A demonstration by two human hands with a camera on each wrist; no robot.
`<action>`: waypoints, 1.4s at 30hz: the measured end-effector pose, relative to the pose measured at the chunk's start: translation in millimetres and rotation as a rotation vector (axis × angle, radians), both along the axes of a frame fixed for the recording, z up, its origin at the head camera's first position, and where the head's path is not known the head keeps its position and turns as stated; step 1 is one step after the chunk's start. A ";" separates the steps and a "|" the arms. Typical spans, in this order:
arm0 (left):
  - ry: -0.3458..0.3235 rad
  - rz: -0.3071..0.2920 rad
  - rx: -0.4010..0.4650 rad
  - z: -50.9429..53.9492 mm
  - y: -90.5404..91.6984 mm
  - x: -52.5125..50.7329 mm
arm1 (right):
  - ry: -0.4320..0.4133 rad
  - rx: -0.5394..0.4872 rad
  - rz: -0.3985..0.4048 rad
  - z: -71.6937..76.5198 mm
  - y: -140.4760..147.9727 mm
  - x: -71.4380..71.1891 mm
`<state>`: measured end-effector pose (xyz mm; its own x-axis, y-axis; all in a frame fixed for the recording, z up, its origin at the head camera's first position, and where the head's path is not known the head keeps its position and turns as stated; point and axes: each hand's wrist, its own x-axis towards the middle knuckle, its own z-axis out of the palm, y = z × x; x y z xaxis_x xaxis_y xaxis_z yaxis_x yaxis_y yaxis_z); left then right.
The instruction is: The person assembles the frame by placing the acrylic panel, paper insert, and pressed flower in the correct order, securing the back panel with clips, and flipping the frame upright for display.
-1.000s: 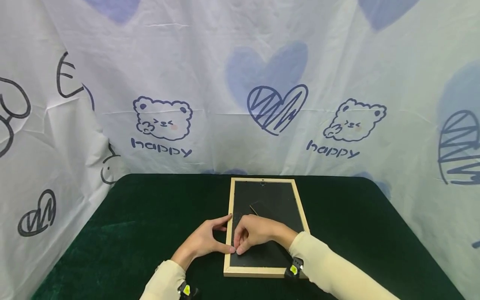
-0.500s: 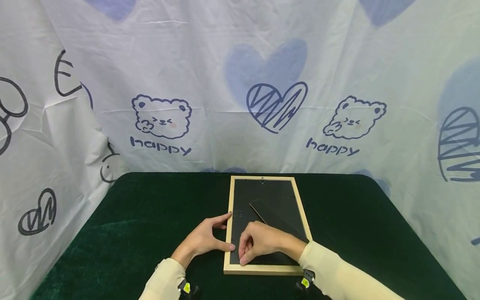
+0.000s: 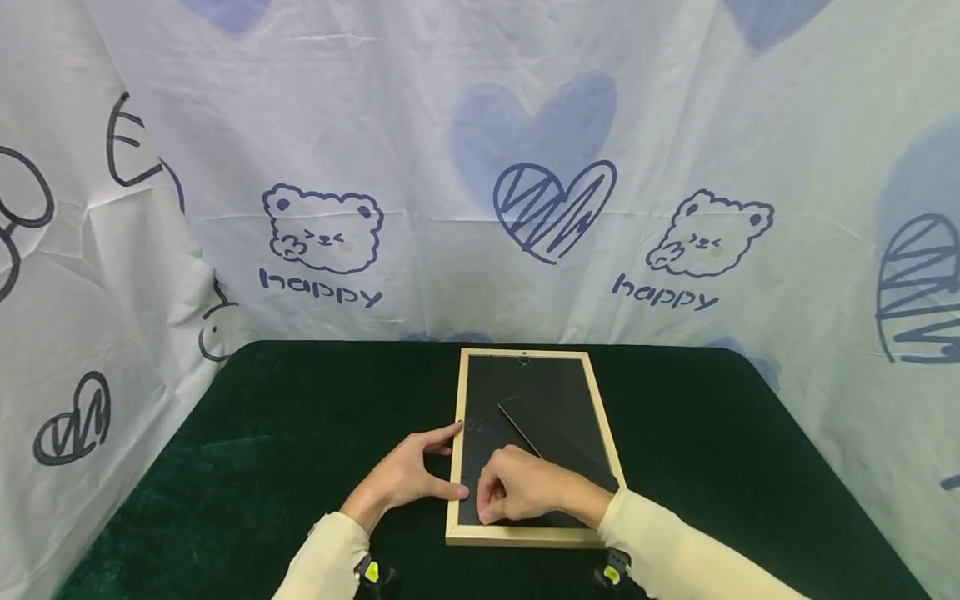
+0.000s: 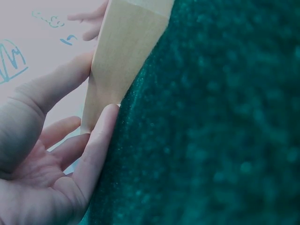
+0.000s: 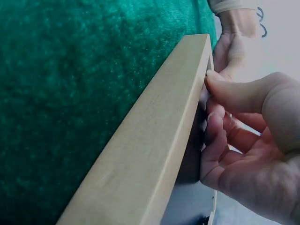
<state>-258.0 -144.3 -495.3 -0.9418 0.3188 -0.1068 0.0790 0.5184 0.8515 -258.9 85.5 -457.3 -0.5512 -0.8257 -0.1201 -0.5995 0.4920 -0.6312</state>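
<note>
A picture frame (image 3: 454,467) of pale wood lies face down, its black backing board (image 3: 555,383) upward. A narrow easel leg (image 3: 517,417) lies slantwise on the board, its lower part behind my right hand. My left hand (image 3: 405,475) holds the left rail, thumb over its inner edge and other fingers along the outer side. My right hand (image 3: 521,483) has curled fingers on the board's lower left. In the right wrist view its thumb (image 5: 239,91) touches the near rail's inner edge. Whether anything small lies beneath those fingertips is hidden.
Dark green velvet cloth (image 3: 300,408) covers the table. A white curtain (image 3: 435,275) with printed bears and hearts hangs behind it and along the left side. A hanger (image 3: 524,362) is fixed at the frame's far end.
My right hand has moved from the left rail down toward the near left corner, uncovering more of the easel leg. My left hand keeps its place on the frame.
</note>
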 end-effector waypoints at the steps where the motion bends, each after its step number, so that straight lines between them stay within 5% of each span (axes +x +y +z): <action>1: -0.003 -0.002 0.002 0.3 0.2 -0.2 | -0.002 0.009 -0.014 0.4 -0.6 0.4; 12: -0.002 -0.008 0.000 5.1 3.7 -0.8 | 0.057 0.108 -0.087 13.1 -8.4 4.8; 19: 0.000 0.008 0.010 2.0 0.0 -0.7 | -0.040 0.055 -0.069 9.4 -3.0 -5.0; 27: -0.005 0.033 -0.007 3.7 -2.4 0.9 | -0.048 -0.059 -0.055 18.3 32.4 -18.2; 42: -0.025 0.032 -0.010 0.7 4.0 1.6 | 0.007 0.018 -0.007 29.0 108.7 9.4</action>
<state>-256.4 -140.3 -494.6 -0.9484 0.2878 -0.1331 0.0414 0.5288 0.8478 -249.4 194.1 -428.2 -0.5578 -0.8197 -0.1305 -0.6007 0.5071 -0.6181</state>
